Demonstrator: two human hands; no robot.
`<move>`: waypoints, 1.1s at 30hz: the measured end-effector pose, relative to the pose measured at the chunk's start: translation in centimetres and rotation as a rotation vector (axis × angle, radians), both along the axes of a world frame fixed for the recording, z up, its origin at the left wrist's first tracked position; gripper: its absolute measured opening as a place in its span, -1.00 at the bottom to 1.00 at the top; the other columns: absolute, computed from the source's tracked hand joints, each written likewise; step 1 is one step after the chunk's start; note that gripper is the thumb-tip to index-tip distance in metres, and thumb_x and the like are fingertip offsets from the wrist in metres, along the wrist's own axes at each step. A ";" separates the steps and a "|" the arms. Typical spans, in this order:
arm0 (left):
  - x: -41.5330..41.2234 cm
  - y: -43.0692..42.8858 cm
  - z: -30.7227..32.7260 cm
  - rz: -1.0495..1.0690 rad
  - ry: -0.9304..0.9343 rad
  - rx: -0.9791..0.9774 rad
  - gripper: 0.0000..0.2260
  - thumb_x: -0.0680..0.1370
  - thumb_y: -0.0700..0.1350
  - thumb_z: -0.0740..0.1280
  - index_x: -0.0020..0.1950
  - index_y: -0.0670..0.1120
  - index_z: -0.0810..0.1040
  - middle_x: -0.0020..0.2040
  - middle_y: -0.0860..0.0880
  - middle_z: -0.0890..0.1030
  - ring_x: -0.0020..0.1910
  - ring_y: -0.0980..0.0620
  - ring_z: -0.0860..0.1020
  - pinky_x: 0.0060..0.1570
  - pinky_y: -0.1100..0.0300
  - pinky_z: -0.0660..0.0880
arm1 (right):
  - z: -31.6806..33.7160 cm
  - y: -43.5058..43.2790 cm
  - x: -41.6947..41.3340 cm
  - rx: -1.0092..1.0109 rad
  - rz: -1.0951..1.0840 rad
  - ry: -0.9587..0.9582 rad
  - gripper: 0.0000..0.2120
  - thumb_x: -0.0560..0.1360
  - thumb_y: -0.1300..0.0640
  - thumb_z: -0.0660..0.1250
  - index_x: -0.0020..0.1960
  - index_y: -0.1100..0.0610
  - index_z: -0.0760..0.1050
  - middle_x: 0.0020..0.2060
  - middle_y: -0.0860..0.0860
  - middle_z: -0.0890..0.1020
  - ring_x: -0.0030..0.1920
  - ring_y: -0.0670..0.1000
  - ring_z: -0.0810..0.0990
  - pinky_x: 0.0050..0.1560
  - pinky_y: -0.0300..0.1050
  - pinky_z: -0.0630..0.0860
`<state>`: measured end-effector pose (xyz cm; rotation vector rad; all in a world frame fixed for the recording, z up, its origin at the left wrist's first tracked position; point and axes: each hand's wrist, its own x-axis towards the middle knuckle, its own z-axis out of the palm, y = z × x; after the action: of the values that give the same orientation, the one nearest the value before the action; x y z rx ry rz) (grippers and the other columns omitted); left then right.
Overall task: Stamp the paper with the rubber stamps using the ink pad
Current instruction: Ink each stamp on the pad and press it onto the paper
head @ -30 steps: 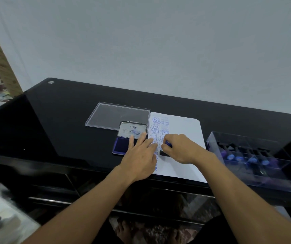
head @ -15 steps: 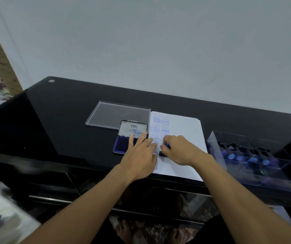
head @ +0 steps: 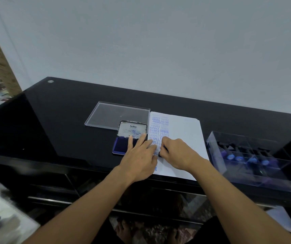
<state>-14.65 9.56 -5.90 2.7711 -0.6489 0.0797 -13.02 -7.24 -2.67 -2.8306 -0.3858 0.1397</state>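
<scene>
A white paper stack (head: 183,131) lies on the black table (head: 67,124), with blue stamp marks in columns down its left side. My right hand (head: 176,154) presses a dark rubber stamp (head: 164,150) down on the paper's left part; the hand hides most of the stamp. My left hand (head: 139,155) lies flat with fingers spread across the paper's left edge and the open blue ink pad (head: 121,147). The pad's lid (head: 132,129) stands tilted up behind it.
A clear plastic lid (head: 113,115) lies flat behind the ink pad. At the right a clear box (head: 257,161) holds several stamps with blue tops. The table's front edge runs just under my wrists, and a wall rises behind the table.
Both hands stay almost in place; my right hand with the stamp has crept slightly left, closer to my left fingers. The camera has shifted a little.
</scene>
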 end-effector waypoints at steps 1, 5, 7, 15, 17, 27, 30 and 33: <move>0.0 0.0 0.0 0.001 0.000 0.001 -0.63 0.69 0.01 0.05 0.46 -0.05 0.36 0.52 0.02 0.27 0.59 -0.03 -0.08 0.51 -0.24 -0.18 | 0.0 0.0 -0.1 0.000 0.002 -0.007 -0.77 0.65 0.02 0.16 -0.10 0.13 0.29 -0.30 0.07 0.50 -0.36 0.07 0.41 -0.38 -0.09 0.26; 0.0 0.0 0.0 0.001 0.006 -0.001 -0.62 0.69 0.02 0.04 0.47 -0.05 0.36 0.54 0.02 0.25 0.60 -0.02 -0.08 0.51 -0.23 -0.21 | -0.1 0.1 -0.1 0.008 0.001 -0.015 -0.77 0.66 0.01 0.16 -0.09 0.12 0.28 -0.27 0.08 0.51 -0.36 0.04 0.40 -0.38 -0.10 0.26; 0.0 0.0 0.0 -0.001 0.005 0.002 -0.62 0.69 0.02 0.04 0.47 -0.05 0.36 0.54 0.02 0.25 0.60 -0.03 -0.08 0.51 -0.24 -0.21 | -0.1 0.1 -0.2 0.005 0.009 -0.027 -0.77 0.66 0.00 0.16 -0.08 0.12 0.29 -0.27 0.07 0.51 -0.37 0.02 0.40 -0.38 -0.10 0.26; -0.1 0.0 0.1 0.002 0.012 -0.009 -0.63 0.69 0.01 0.04 0.45 -0.05 0.37 0.55 0.02 0.24 0.60 -0.02 -0.08 0.50 -0.23 -0.22 | -0.4 0.0 -0.3 -0.011 0.017 -0.049 -0.76 0.67 -0.01 0.14 -0.09 0.12 0.27 -0.30 0.05 0.50 -0.37 0.04 0.40 -0.40 -0.12 0.22; 0.0 0.1 0.1 0.002 0.013 -0.008 -0.63 0.69 0.02 0.04 0.46 -0.04 0.37 0.55 0.01 0.24 0.60 -0.02 -0.08 0.51 -0.23 -0.22 | -0.3 0.0 -0.2 -0.013 0.019 -0.043 -0.76 0.67 -0.01 0.14 -0.09 0.11 0.26 -0.30 0.04 0.48 -0.38 0.02 0.38 -0.40 -0.13 0.22; 0.0 0.0 0.0 0.000 0.014 0.001 -0.62 0.69 0.03 0.04 0.47 -0.04 0.36 0.56 0.02 0.23 0.60 -0.02 -0.08 0.51 -0.24 -0.20 | -0.7 0.0 -0.3 -0.012 -0.005 -0.060 -0.76 0.66 -0.03 0.14 -0.07 0.12 0.28 -0.23 0.12 0.57 -0.33 0.10 0.46 -0.32 -0.01 0.37; 0.0 0.1 0.1 0.001 0.016 0.003 -0.62 0.69 0.02 0.04 0.47 -0.04 0.35 0.56 0.02 0.22 0.60 -0.02 -0.08 0.51 -0.24 -0.21 | -0.9 0.0 -0.6 -0.016 0.001 -0.079 -0.76 0.66 -0.05 0.14 -0.05 0.10 0.28 -0.21 0.11 0.58 -0.33 0.07 0.46 -0.31 -0.01 0.39; 0.0 0.0 0.0 0.001 0.010 0.010 -0.62 0.70 0.03 0.03 0.47 -0.03 0.35 0.56 0.02 0.22 0.60 -0.02 -0.09 0.51 -0.24 -0.20 | -1.0 0.0 -0.6 -0.021 0.004 -0.087 -0.76 0.66 -0.06 0.13 -0.06 0.09 0.27 -0.23 0.08 0.56 -0.34 0.07 0.44 -0.32 -0.03 0.34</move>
<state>-14.69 9.60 -5.90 2.7797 -0.6466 0.0625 -13.62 -7.23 -3.70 -2.8639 -0.4105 0.0221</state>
